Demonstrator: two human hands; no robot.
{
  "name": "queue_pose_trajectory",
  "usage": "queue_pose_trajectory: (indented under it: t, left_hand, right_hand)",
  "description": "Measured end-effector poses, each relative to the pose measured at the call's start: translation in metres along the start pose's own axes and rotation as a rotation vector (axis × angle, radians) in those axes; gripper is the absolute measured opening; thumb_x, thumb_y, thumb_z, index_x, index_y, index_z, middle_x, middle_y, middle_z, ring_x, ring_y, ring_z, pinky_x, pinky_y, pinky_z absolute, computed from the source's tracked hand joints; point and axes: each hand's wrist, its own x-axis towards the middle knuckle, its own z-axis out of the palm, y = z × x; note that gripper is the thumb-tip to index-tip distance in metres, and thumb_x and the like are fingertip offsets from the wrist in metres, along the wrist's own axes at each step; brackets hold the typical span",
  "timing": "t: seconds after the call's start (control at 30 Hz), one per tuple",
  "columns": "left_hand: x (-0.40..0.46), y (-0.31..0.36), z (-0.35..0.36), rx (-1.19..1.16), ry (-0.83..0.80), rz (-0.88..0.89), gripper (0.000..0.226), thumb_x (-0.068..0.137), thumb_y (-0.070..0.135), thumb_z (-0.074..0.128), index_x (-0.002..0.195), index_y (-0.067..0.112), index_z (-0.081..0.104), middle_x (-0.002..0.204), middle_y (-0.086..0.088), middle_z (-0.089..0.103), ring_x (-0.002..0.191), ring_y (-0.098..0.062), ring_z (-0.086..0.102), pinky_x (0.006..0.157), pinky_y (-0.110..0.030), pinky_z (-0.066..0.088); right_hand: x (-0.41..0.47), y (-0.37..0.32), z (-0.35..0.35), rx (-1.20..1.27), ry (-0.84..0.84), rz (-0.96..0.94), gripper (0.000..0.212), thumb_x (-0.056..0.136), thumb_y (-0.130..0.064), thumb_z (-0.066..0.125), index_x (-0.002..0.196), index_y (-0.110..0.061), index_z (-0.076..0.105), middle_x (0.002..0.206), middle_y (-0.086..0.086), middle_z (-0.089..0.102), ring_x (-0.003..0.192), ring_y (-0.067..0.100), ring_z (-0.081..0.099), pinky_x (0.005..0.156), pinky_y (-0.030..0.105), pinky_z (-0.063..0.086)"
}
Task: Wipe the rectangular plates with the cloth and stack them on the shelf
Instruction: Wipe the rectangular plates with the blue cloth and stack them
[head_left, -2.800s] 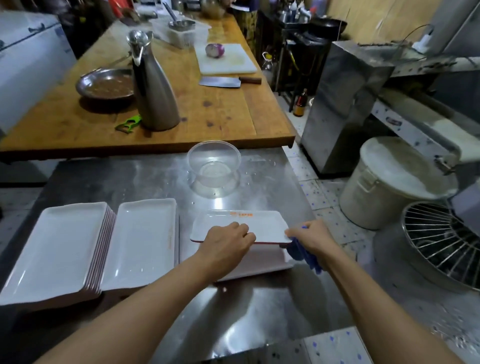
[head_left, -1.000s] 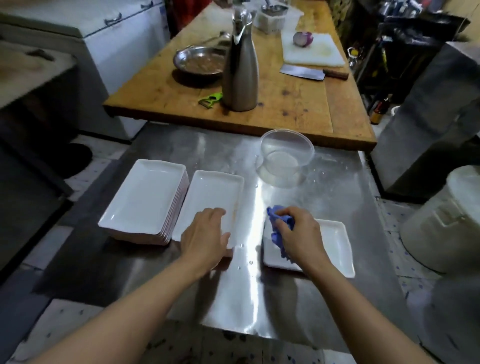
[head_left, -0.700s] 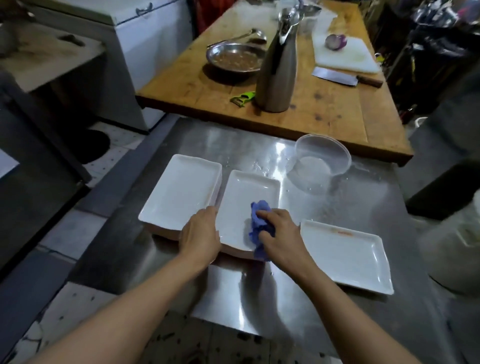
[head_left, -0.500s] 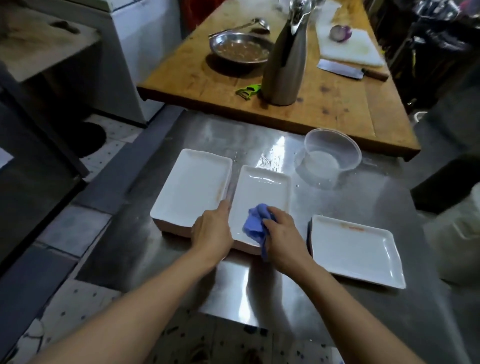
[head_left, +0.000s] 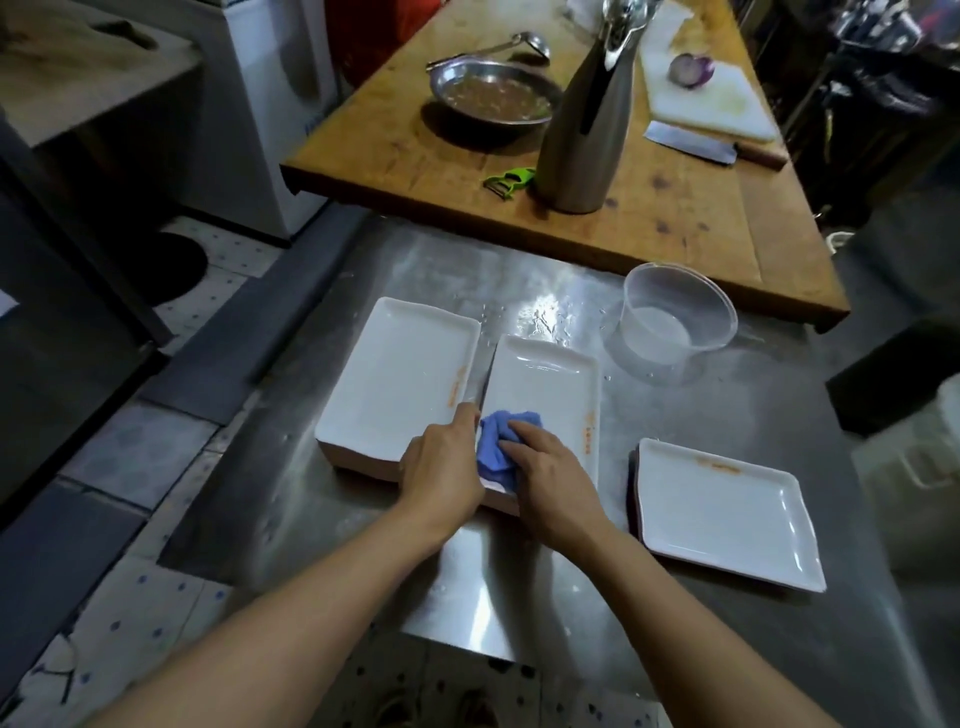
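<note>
- Head view, right hand (head_left: 553, 470): my fingers (head_left: 524, 432) are curled over the bunched blue cloth (head_left: 497, 441) and press it onto the near left corner of the middle plate (head_left: 543, 395). The cloth lies under my fingertips and pokes out to their left.
- Head view, left hand (head_left: 444, 465): it sits just left of the cloth, gripping the near edge of the middle plate. Its fingers wrap over the rim and are partly hidden, so I cannot tell how far they reach underneath.
- Plates: the middle plate tops a low pile beyond my fingers. A taller pile, the left stack (head_left: 397, 376), stands just left of my left hand. Another plate (head_left: 722, 512) lies well to the right of my right hand, with orange marks near its far rim.
- All of these rest on the steel table (head_left: 753, 395), which looks wet beyond my fingertips. No shelf is identifiable in this view.
- Procedure, as I judge it: keep the left hand clamped so the plate does not skate on the wet steel. Push the cloth away from me in long overlapping strokes toward the far rim.
- Work the cloth into the raised rim and over the orange marks beside my right fingers.
- Caution: the clear bowl (head_left: 675, 325) holding water stands beyond my right fingers. End each stroke short of it.
</note>
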Motion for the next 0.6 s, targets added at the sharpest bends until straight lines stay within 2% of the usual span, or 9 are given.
queue_pose_trajectory:
  t: [0.07, 0.2, 0.27, 0.33, 0.47, 0.6]
  left_hand:
    - [0.002, 0.002, 0.001, 0.032, 0.011, -0.007, 0.041, 0.086, 0.015, 0.058, 0.123, 0.02, 0.041, 0.115, -0.008, 0.063, 0.103, -0.031, 0.059, 0.084, -0.038, 0.048]
    - [0.013, 0.009, 0.0, 0.084, 0.021, -0.005, 0.036, 0.089, 0.026, 0.058, 0.119, 0.017, 0.041, 0.113, -0.01, 0.062, 0.099, -0.032, 0.059, 0.077, -0.036, 0.046]
    - [0.019, 0.011, 0.0, 0.141, 0.022, -0.02, 0.036, 0.089, 0.021, 0.057, 0.12, 0.017, 0.041, 0.111, -0.011, 0.061, 0.097, -0.032, 0.059, 0.074, -0.035, 0.045]
    - [0.026, 0.013, 0.002, 0.22, 0.017, -0.038, 0.039, 0.088, 0.015, 0.057, 0.124, 0.018, 0.041, 0.111, -0.011, 0.061, 0.098, -0.032, 0.059, 0.072, -0.033, 0.041]
    - [0.038, 0.018, 0.005, 0.333, 0.006, -0.067, 0.03, 0.091, 0.019, 0.057, 0.119, 0.015, 0.048, 0.111, -0.01, 0.061, 0.099, -0.03, 0.06, 0.07, -0.031, 0.038]
    - [0.049, 0.024, 0.009, 0.47, -0.017, -0.064, 0.021, 0.095, 0.016, 0.051, 0.115, 0.013, 0.055, 0.11, -0.009, 0.063, 0.097, -0.027, 0.06, 0.068, -0.03, 0.039]
  right_hand:
    - [0.0, 0.004, 0.001, -0.061, -0.009, -0.012, 0.038, 0.089, -0.012, 0.054, 0.127, -0.01, 0.057, 0.138, 0.005, 0.048, 0.121, 0.025, 0.047, 0.101, 0.032, 0.037]
    - [-0.005, 0.009, 0.005, -0.021, -0.045, -0.097, 0.038, 0.087, -0.014, 0.055, 0.125, -0.013, 0.059, 0.136, 0.004, 0.05, 0.119, 0.025, 0.047, 0.1, 0.031, 0.038]
    - [0.011, 0.016, 0.001, -0.074, -0.035, -0.095, 0.036, 0.09, -0.022, 0.054, 0.125, -0.013, 0.059, 0.135, 0.005, 0.05, 0.115, 0.026, 0.049, 0.096, 0.033, 0.039]
    - [0.036, 0.025, -0.004, -0.164, -0.033, -0.07, 0.039, 0.093, -0.027, 0.049, 0.13, -0.014, 0.052, 0.141, 0.004, 0.043, 0.12, 0.024, 0.044, 0.097, 0.034, 0.037]
    - [0.079, 0.037, -0.013, -0.263, -0.014, -0.029, 0.038, 0.096, -0.025, 0.041, 0.131, -0.015, 0.049, 0.144, 0.003, 0.038, 0.126, 0.024, 0.037, 0.096, 0.035, 0.032]
    - [0.095, 0.043, -0.014, -0.282, 0.028, 0.0, 0.035, 0.095, -0.022, 0.041, 0.128, -0.014, 0.05, 0.142, 0.002, 0.037, 0.127, 0.023, 0.034, 0.094, 0.035, 0.03]
